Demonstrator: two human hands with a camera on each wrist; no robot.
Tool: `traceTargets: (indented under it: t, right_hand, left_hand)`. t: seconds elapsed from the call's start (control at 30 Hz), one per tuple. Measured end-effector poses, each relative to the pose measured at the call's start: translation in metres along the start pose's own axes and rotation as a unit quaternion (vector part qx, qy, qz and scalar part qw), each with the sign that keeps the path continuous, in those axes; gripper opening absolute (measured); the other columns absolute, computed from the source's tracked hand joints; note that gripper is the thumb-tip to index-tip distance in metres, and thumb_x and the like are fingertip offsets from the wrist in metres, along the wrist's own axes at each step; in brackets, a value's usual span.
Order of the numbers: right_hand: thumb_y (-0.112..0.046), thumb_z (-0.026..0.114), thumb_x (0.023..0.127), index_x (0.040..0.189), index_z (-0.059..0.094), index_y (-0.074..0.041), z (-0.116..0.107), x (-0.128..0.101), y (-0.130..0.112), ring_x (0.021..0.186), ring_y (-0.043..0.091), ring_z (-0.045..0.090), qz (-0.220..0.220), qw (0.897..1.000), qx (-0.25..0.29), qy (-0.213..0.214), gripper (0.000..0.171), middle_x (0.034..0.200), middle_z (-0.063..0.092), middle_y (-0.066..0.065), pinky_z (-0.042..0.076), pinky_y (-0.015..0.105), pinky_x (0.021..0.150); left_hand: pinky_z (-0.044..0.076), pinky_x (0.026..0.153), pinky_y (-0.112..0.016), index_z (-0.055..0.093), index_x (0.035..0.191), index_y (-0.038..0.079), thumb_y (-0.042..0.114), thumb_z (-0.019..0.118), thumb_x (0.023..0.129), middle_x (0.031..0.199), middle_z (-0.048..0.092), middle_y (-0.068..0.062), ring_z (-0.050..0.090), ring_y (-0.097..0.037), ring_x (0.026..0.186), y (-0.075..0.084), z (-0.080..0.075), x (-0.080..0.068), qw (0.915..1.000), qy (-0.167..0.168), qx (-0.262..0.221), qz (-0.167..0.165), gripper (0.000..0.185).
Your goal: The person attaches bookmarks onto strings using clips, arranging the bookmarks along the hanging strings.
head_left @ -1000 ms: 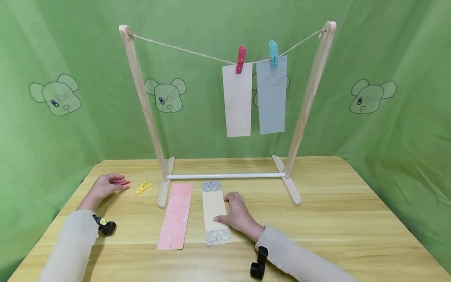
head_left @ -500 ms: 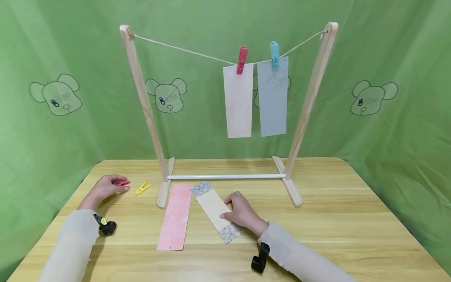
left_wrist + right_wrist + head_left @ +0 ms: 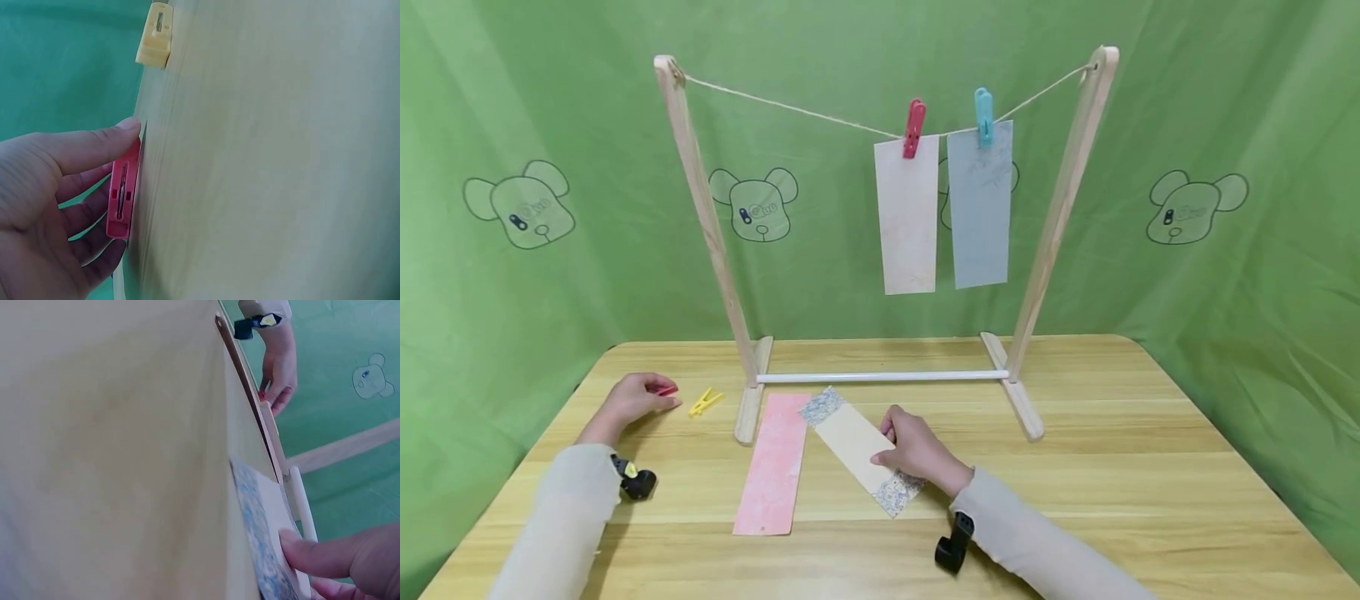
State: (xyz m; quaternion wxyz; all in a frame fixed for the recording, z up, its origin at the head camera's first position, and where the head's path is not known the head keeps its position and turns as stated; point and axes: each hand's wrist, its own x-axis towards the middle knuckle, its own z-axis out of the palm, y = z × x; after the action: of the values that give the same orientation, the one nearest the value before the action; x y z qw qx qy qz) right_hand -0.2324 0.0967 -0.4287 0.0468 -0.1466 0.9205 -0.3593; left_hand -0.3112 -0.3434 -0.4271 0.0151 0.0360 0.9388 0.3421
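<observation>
My left hand (image 3: 635,398) pinches a red clothespin (image 3: 125,190) at the left of the table. The left wrist view has the thumb at one end of it and fingers curled along its far side. Beside that hand lies a yellow clothespin (image 3: 706,402). My right hand (image 3: 917,450) grips a cream card (image 3: 852,442) with blue-patterned ends by its right long edge. The right wrist view has the thumb (image 3: 312,553) on its face; fingers underneath are mostly hidden. Slanted, its far end overlaps the top of a pink card (image 3: 772,471) lying flat.
A wooden frame (image 3: 1063,225) with a white crossbar (image 3: 883,377) stands at the back. From its string (image 3: 790,107) hang a whitish card (image 3: 908,225) on a red clothespin (image 3: 913,127) and a grey-blue card (image 3: 981,217) on a blue clothespin (image 3: 984,117).
My right hand has turned the cream card from nearly straight to slanted, its far end swinging left over the pink card. My left hand has closed further round the red clothespin.
</observation>
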Motion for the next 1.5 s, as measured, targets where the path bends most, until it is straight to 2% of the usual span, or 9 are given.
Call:
traceTargets:
  t: [0.2, 0.4, 0.57, 0.67, 0.77, 0.9, 1.1, 1.33, 1.5]
  right_hand:
    - [-0.006, 0.078, 0.075, 0.106, 0.057, 0.004, -0.007, 0.007, 0.009, 0.066, 0.015, 0.048, 0.033, 0.997, 0.063, -0.018, 0.038, 0.076, 0.053, 0.005, 0.044, 0.025, 0.059]
    - [-0.001, 0.067, 0.083, 0.092, 0.064, 0.006, -0.017, 0.011, 0.021, 0.064, 0.011, 0.049, 0.024, 0.990, 0.134, -0.032, 0.011, 0.072, 0.056, 0.004, 0.044, 0.019, 0.056]
    - [-0.002, 0.065, 0.085, 0.089, 0.064, 0.006, -0.029, 0.011, 0.026, 0.067, 0.013, 0.050, 0.017, 0.986, 0.160, -0.032, 0.009, 0.074, 0.056, 0.005, 0.044, 0.019, 0.057]
    - [-0.004, 0.064, 0.086, 0.089, 0.064, 0.004, -0.035, 0.012, 0.026, 0.069, 0.013, 0.050, 0.020, 0.988, 0.154, -0.023, 0.008, 0.076, 0.056, 0.004, 0.045, 0.020, 0.060]
    - [-0.004, 0.064, 0.086, 0.089, 0.064, 0.002, -0.041, 0.012, 0.025, 0.071, 0.014, 0.050, 0.020, 0.988, 0.151, -0.019, 0.007, 0.077, 0.056, 0.003, 0.045, 0.020, 0.063]
    - [-0.004, 0.064, 0.086, 0.088, 0.064, 0.001, -0.047, 0.011, 0.020, 0.073, 0.015, 0.050, 0.014, 0.988, 0.156, -0.014, 0.006, 0.077, 0.056, 0.003, 0.045, 0.022, 0.065]
    - [-0.004, 0.064, 0.087, 0.090, 0.064, 0.002, -0.055, 0.012, 0.016, 0.077, 0.016, 0.053, 0.006, 0.987, 0.161, 0.002, 0.008, 0.081, 0.059, 0.005, 0.048, 0.023, 0.067]
    - [-0.005, 0.064, 0.087, 0.094, 0.064, 0.003, -0.060, 0.017, 0.010, 0.072, 0.015, 0.051, -0.007, 0.983, 0.179, 0.039, 0.011, 0.082, 0.060, 0.006, 0.044, 0.020, 0.058]
    - [-0.007, 0.063, 0.089, 0.096, 0.064, 0.003, -0.059, 0.022, 0.002, 0.071, 0.014, 0.049, -0.018, 0.978, 0.198, 0.057, 0.013, 0.081, 0.059, 0.006, 0.043, 0.020, 0.058]
  left_hand:
    - [0.046, 0.083, -0.046, 0.060, 0.107, -0.010, 0.022, 0.070, 0.085, 0.098, 0.062, -0.022, 0.057, -0.032, 0.090, 0.004, 0.001, -0.002, 0.9999, 0.007, 0.007, -0.014, 0.040]
    - [0.048, 0.083, -0.044, 0.057, 0.113, -0.012, 0.021, 0.066, 0.089, 0.102, 0.061, -0.024, 0.056, -0.033, 0.093, 0.001, -0.003, -0.004, 0.9993, 0.034, 0.002, -0.017, 0.042]
    - [0.049, 0.084, -0.042, 0.054, 0.120, -0.011, 0.022, 0.061, 0.092, 0.109, 0.060, -0.026, 0.056, -0.036, 0.099, 0.008, -0.013, -0.009, 0.9990, 0.045, -0.008, 0.002, 0.045]
    - [0.051, 0.079, -0.032, 0.053, 0.121, -0.011, 0.022, 0.061, 0.092, 0.109, 0.060, -0.027, 0.059, -0.030, 0.094, 0.016, -0.020, -0.013, 0.9984, 0.052, -0.015, 0.017, 0.044]
    - [0.052, 0.069, -0.021, 0.054, 0.120, -0.012, 0.023, 0.061, 0.092, 0.107, 0.062, -0.026, 0.059, -0.014, 0.084, 0.028, -0.027, -0.016, 0.9972, 0.065, -0.027, 0.028, 0.045]
    - [0.050, 0.065, -0.017, 0.054, 0.121, -0.010, 0.028, 0.059, 0.094, 0.099, 0.065, -0.019, 0.057, -0.003, 0.075, 0.046, -0.034, -0.018, 0.9941, 0.076, -0.068, 0.039, 0.048]
    - [0.045, 0.076, -0.012, 0.050, 0.128, -0.007, 0.032, 0.057, 0.095, 0.085, 0.060, 0.018, 0.056, 0.003, 0.081, 0.075, -0.040, -0.016, 0.9815, 0.100, -0.153, 0.057, 0.052]
    - [0.046, 0.076, -0.012, 0.053, 0.126, -0.001, 0.036, 0.057, 0.093, 0.086, 0.062, 0.015, 0.058, 0.000, 0.082, 0.118, -0.043, -0.018, 0.9637, 0.129, -0.225, 0.061, 0.050]
    - [0.047, 0.077, -0.011, 0.056, 0.120, 0.002, 0.031, 0.060, 0.093, 0.083, 0.061, 0.016, 0.058, -0.001, 0.080, 0.147, -0.037, -0.021, 0.9454, 0.144, -0.283, 0.074, 0.041]
